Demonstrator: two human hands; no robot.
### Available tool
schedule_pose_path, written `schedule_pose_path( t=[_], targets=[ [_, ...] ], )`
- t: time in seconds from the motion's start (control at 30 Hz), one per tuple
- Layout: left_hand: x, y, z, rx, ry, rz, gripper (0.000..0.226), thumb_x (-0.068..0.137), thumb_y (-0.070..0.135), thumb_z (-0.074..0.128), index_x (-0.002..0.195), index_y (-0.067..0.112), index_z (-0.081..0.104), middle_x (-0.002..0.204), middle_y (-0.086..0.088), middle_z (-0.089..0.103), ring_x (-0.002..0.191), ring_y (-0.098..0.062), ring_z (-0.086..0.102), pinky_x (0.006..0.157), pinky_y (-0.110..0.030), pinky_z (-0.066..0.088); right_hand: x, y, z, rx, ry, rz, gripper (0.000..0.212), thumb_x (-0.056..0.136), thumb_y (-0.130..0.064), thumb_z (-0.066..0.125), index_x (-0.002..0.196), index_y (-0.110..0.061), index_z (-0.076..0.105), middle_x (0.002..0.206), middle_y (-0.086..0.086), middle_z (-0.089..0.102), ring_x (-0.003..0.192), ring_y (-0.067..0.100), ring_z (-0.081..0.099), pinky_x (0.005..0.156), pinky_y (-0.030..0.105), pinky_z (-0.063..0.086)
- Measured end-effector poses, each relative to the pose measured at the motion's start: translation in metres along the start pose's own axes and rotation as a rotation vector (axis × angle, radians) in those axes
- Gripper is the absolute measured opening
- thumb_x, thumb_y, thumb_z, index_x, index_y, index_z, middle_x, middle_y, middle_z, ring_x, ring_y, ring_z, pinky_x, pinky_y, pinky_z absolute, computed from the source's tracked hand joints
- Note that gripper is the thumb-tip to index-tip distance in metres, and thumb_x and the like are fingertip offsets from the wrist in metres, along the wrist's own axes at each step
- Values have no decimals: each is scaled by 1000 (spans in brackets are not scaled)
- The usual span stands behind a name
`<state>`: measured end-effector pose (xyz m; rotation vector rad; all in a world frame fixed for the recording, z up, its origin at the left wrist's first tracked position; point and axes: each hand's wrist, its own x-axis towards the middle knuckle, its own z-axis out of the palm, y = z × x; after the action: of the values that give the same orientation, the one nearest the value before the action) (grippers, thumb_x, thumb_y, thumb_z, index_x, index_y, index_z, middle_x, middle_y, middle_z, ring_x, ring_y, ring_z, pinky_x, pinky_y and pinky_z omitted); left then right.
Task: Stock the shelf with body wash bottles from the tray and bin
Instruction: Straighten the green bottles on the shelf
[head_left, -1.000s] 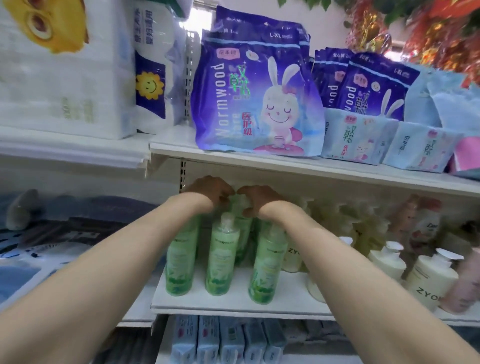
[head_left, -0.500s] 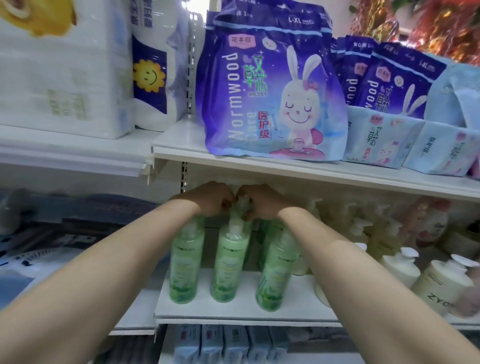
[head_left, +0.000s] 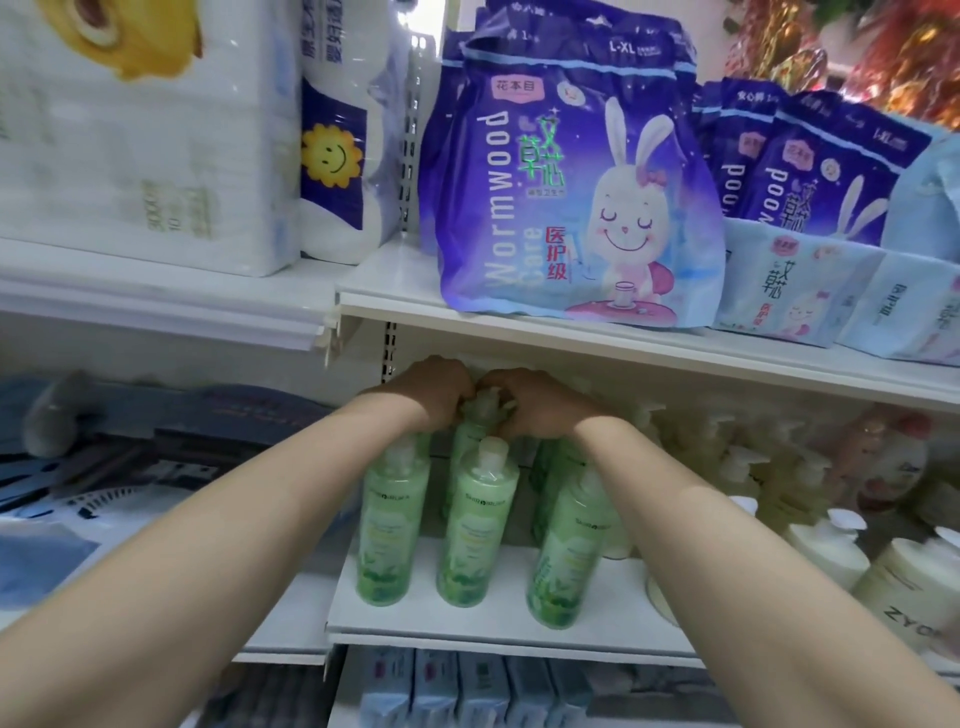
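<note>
Both my forearms reach straight ahead and slightly up into the gap under the upper shelf (head_left: 597, 332), wrists nearly touching at the far end. My left hand (head_left: 434, 392) is knuckles-up, fingers curled down over the top of a back-row green bottle (head_left: 475, 434); my right hand (head_left: 540, 402) mirrors it from the other side, fingers curled onto the same pump top, so the two hands meet over it. The fingertips themselves are hidden behind the knuckles and blur, so I cannot tell exactly how tight the pinch is. Just below and nearer than my fingers stand three front bottles on the lower shelf (head_left: 498, 623): one (head_left: 392, 525) under my left wrist, one (head_left: 478, 525) straight beneath the fingers, one (head_left: 566, 551) under my right wrist, all upright. Right of my right forearm sit cream pump bottles (head_left: 826, 551).
</note>
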<state>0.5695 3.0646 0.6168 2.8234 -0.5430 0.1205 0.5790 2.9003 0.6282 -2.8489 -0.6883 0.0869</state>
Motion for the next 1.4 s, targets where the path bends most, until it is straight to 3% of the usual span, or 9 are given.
schedule_pose_path(
  t=[0.2, 0.4, 0.57, 0.67, 0.77, 0.97, 1.2, 1.33, 1.4],
  targets=[
    [8, -4, -10, -185, 80, -36, 27, 86, 3, 60, 111, 5, 70, 113, -11, 68, 104, -29, 63, 92, -41, 52, 0, 18, -5, 159, 104, 49, 55, 86, -9, 71, 137, -21, 55, 128, 9, 60, 110, 20, 60, 95, 33, 51],
    [23, 6, -16, -217, 94, -70, 37, 104, 20, 40, 139, 15, 50, 140, -7, 52, 124, -21, 49, 100, -25, 34, 5, 35, -4, 81, 239, 147, 49, 96, 2, 48, 143, -12, 48, 143, 11, 50, 127, 30, 50, 103, 34, 44],
    [42, 9, -2, -262, 80, -31, 22, 102, 13, 42, 100, 5, 62, 88, -8, 61, 77, -12, 45, 65, -20, 36, 19, 39, 0, 35, 155, 188, 53, 99, -1, 46, 149, -14, 39, 151, 10, 42, 135, 29, 44, 106, 31, 38],
    [53, 5, 5, -239, -14, -62, 25, 101, 15, 42, 109, 4, 63, 112, -15, 63, 88, -16, 49, 80, -29, 46, 29, 37, 2, 19, 99, 205, 60, 96, 1, 48, 152, -15, 35, 149, 13, 45, 127, 30, 51, 99, 36, 46],
    [57, 5, 4, -195, -78, -53, 32, 101, 10, 41, 128, 5, 57, 126, -13, 58, 95, -16, 49, 77, -27, 42, 34, 34, 3, 51, 84, 200, 61, 93, 4, 48, 151, -13, 36, 144, 16, 47, 122, 33, 53, 96, 43, 51],
    [57, -1, 1, -155, -88, -47, 27, 98, 6, 44, 119, 2, 59, 118, -12, 58, 95, -16, 48, 73, -24, 41, 36, 29, 1, 94, 62, 236, 50, 97, -10, 52, 147, -9, 42, 146, 14, 48, 130, 32, 48, 109, 43, 41],
    [56, -12, -3, -130, -106, -50, 27, 95, 0, 48, 120, -3, 57, 116, -16, 58, 103, -23, 52, 96, -36, 46, 38, 21, 6, 251, 111, 187, 37, 97, -10, 56, 134, -9, 51, 135, 15, 53, 122, 31, 53, 105, 51, 45],
    [54, -17, -6, -105, -138, -84, 21, 98, 7, 45, 103, 26, 49, 86, 10, 46, 104, -18, 46, 89, -29, 39, 40, 18, 3, 255, 79, 199, 43, 97, -11, 55, 139, -10, 48, 138, 15, 52, 117, 27, 53, 105, 47, 45],
    [53, -23, -7, -99, -117, -76, 19, 95, 3, 46, 103, 14, 59, 98, -4, 57, 101, -22, 51, 87, -33, 43, 41, 14, 4, 262, 68, 204, 46, 96, -9, 52, 141, -12, 46, 139, 15, 52, 116, 29, 53, 104, 47, 46]
  ],
)
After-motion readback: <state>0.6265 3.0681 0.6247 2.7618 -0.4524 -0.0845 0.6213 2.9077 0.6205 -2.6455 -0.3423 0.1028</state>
